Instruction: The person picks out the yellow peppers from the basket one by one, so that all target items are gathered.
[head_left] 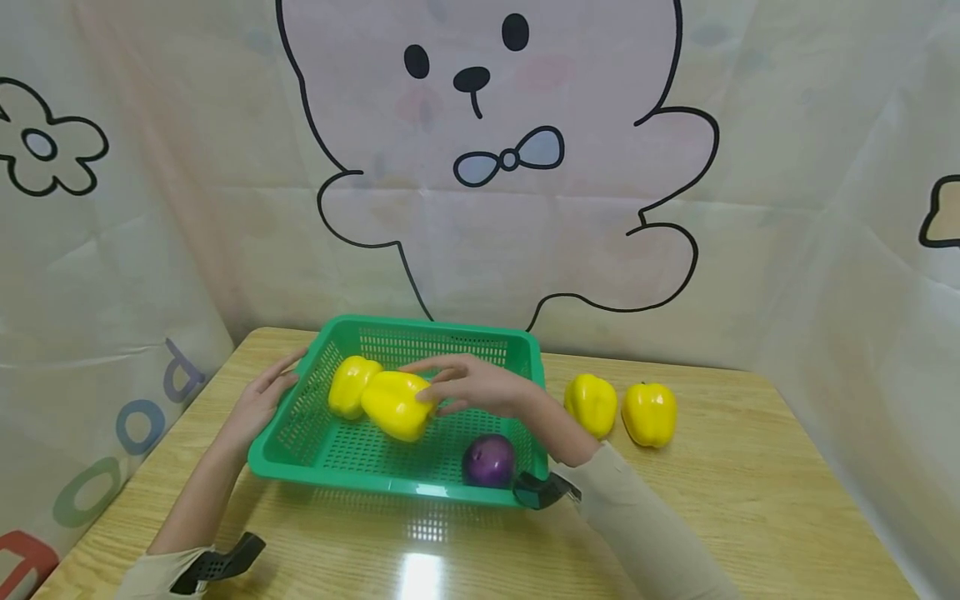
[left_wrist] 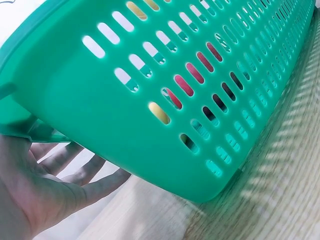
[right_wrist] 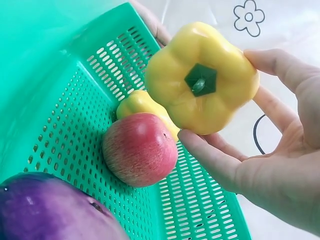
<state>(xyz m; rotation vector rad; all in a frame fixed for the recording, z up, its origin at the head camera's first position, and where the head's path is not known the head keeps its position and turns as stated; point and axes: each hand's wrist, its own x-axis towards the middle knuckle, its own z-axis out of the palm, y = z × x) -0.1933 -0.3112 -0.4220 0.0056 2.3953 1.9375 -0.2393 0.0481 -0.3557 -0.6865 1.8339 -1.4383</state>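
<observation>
My right hand (head_left: 476, 383) pinches a yellow bell pepper (head_left: 396, 406) above the green basket (head_left: 352, 477), thumb and fingers at its side. In the right wrist view this pepper (right_wrist: 172, 65) shows its green stem end. My left hand (head_left: 258, 404) rests against the basket's left end, its fingers fairly straight along the outside under the rim in the left wrist view. Another yellow bell pepper (head_left: 349, 387) lies inside on the left. A round purple fruit or vegetable (head_left: 489, 461) sits at the near right corner. A red apple (right_wrist: 140, 150), hidden in the head view, lies in the basket too.
Two more yellow bell peppers (head_left: 591, 405) stand on the wooden table (head_left: 750, 500) to the right of the basket. A printed cloth backdrop (head_left: 600, 250) hangs behind the table and along both sides.
</observation>
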